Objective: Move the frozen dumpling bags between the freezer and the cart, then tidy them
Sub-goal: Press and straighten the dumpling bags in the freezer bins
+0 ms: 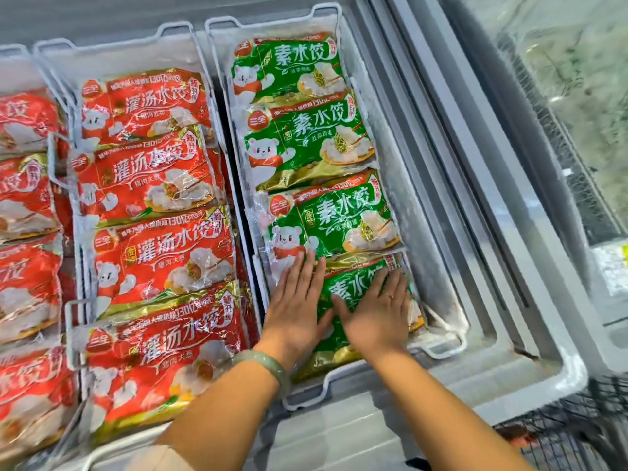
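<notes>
The left hand (295, 300) is lying flat with its fingers straight and a little spread, and it is pressing down on the nearest green dumpling bag (353, 283). The right hand (377, 311) is doing the same just beside it, palm down, and the thumbs are almost meeting over the middle of the bag. Neither hand is curling round anything.

This bag is lying at the front end of the right wire basket (441, 351), near its front right corner. Three more green bags (312, 141) are lying in a row toward the back edge of the same basket. In the next basket to the left, the red dumpling bags (163, 260) are lying in a similar row. Both baskets are sitting inside the freezer (543, 385), and a part of the cart (577, 436) is showing at its front right corner.

I think the tidying step is going on now. The danger is in the pressing: if the hands are pushing too hard, the frozen dumplings inside could break or the film could split. Also the plastic is looking slippery, so a push forward could slide the bag against its neighbour and disturb the row.
</notes>
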Action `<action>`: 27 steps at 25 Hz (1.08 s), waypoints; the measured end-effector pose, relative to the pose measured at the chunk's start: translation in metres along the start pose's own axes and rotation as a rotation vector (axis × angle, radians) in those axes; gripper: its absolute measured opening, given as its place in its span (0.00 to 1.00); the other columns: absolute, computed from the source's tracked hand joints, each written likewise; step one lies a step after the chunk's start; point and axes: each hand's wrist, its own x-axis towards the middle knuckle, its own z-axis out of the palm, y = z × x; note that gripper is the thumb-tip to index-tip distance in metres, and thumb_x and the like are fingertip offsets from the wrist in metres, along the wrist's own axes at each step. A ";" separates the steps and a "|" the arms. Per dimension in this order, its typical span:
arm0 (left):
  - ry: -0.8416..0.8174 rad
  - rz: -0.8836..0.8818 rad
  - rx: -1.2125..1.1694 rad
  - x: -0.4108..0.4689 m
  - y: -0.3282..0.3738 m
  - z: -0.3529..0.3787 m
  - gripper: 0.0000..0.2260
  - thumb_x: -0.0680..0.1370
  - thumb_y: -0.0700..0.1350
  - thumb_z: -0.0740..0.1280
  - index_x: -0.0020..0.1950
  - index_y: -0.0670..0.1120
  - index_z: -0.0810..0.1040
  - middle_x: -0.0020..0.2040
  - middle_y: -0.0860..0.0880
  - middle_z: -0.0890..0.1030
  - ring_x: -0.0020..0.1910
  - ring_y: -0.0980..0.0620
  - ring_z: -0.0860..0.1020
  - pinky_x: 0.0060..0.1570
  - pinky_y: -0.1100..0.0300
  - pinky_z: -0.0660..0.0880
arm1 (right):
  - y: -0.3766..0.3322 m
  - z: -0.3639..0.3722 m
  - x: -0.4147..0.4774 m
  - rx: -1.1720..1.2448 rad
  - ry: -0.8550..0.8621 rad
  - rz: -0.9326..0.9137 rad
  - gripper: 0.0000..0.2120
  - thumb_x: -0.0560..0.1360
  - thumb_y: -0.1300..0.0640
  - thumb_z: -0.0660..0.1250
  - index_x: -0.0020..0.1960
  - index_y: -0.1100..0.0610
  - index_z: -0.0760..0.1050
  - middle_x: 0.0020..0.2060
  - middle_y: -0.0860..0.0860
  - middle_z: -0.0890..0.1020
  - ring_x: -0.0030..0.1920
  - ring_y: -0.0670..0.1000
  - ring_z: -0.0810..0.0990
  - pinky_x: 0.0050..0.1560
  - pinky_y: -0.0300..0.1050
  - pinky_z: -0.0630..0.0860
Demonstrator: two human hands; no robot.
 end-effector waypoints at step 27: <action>-0.268 0.379 0.323 -0.007 -0.010 -0.012 0.39 0.73 0.73 0.46 0.75 0.57 0.31 0.74 0.54 0.28 0.74 0.53 0.28 0.74 0.52 0.33 | 0.036 -0.004 0.017 -0.170 -0.304 0.016 0.54 0.64 0.24 0.57 0.78 0.51 0.40 0.77 0.60 0.44 0.76 0.65 0.49 0.72 0.61 0.60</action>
